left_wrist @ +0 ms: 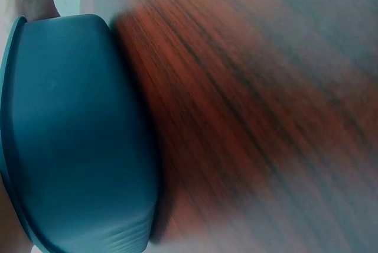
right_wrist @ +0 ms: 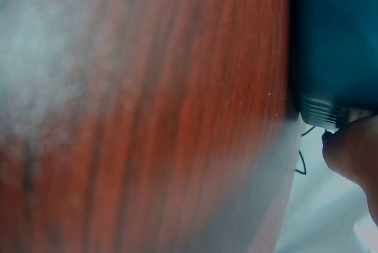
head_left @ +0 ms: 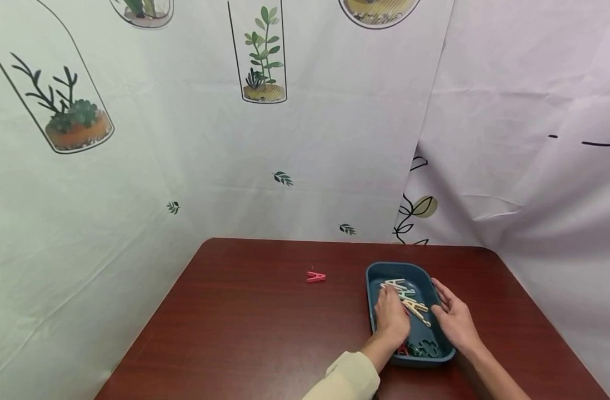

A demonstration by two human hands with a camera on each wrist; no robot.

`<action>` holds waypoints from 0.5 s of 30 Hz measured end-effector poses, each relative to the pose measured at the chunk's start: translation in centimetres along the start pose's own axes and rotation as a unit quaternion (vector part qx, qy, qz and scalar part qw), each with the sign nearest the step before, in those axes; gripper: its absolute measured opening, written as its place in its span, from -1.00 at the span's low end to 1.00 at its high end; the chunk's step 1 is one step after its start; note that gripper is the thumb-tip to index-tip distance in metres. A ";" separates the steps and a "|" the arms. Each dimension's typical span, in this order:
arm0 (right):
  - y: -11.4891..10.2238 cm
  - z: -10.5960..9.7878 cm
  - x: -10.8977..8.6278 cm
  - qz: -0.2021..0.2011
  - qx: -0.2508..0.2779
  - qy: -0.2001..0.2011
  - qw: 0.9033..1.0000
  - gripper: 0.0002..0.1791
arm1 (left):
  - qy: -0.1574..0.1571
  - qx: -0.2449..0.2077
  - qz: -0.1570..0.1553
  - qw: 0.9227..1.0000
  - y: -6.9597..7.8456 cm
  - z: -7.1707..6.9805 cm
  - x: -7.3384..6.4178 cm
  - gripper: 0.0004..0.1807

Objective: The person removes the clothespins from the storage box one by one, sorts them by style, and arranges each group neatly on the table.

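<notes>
A blue tray (head_left: 437, 328) with rounded corners stands on the right part of the table, holding several plastic clothespins. My left hand (head_left: 392, 314) reaches over its left side, fingertips down at the pale clothespins (head_left: 396, 283); I cannot tell whether they pinch one. At the right rim, my right hand (head_left: 456, 323) grips the tray, thumb on the inner side and fingers outside. Yellow clothespins (head_left: 416, 306) lie between the hands; dark green ones (head_left: 427, 348) lie at the near end. The left wrist view is largely the tray's outer wall (left_wrist: 77, 129). A finger (right_wrist: 354, 152) touches the tray's corner in the right wrist view.
A pink clothespin (head_left: 316, 276) lies alone on the dark red-brown table (head_left: 265, 328), left of the tray. Behind the table's far edge hangs a white cloth (head_left: 315, 139) printed with plants in jars; more pale cloth (head_left: 560, 233) hangs along the right side.
</notes>
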State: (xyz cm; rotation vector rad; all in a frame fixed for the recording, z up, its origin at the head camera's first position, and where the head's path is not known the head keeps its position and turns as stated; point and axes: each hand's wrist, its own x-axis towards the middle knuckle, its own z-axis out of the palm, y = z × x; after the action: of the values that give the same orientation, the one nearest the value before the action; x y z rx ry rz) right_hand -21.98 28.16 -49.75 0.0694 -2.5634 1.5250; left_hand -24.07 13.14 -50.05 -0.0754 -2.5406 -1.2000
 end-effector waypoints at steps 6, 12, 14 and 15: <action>0.0 0.0 -0.2 -0.002 0.007 0.003 1.000 -0.31 | 0.012 -0.004 0.024 1.000 -0.1 -0.2 -0.1 -0.68; 0.0 0.0 -0.1 -0.004 0.009 0.005 1.000 -0.30 | -0.007 -0.048 0.017 0.999 -0.1 -0.4 0.1 -0.72; 0.0 0.0 -0.1 -0.006 0.010 0.008 1.000 -0.30 | -0.012 -0.061 0.014 0.998 0.0 -0.4 0.2 -0.73; 0.0 0.0 -0.1 -0.008 0.012 0.010 1.000 -0.30 | -0.014 -0.070 0.011 0.997 0.0 -0.4 0.2 -0.74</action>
State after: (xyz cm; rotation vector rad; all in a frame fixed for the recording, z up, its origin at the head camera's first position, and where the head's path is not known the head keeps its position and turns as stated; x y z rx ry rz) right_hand -21.87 28.17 -49.78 0.0768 -2.5241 1.5436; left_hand -24.18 12.77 -49.73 -0.1536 -2.4707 -1.3764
